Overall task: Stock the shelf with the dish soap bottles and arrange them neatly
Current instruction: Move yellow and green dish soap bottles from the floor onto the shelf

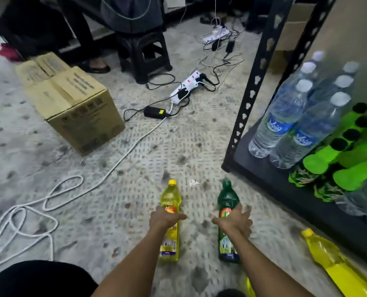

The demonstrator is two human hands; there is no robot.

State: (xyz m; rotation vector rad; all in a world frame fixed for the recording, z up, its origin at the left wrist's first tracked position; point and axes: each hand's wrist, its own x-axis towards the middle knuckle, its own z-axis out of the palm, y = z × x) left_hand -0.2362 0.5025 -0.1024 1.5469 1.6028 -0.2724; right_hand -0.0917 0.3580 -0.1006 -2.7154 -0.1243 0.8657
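Observation:
A yellow dish soap bottle (170,202) stands upright on the floor, and my left hand (164,217) is wrapped around its middle. Next to it a green dish soap bottle (227,198) stands upright with my right hand (235,220) closed around its label. Another yellow dish soap bottle (326,251) stands on the floor at the lower right, beside the black metal shelf (262,159). Part of a further yellow bottle (250,289) shows at the bottom edge. The shelf's bottom level has a bare patch at its front left corner.
The shelf holds clear water bottles (285,123) and bright green soda bottles (336,161). A closed cardboard box (79,112) sits on the floor at left. Power strips (187,86), an adapter and cables lie across the carpet, with a black stool (143,54) behind.

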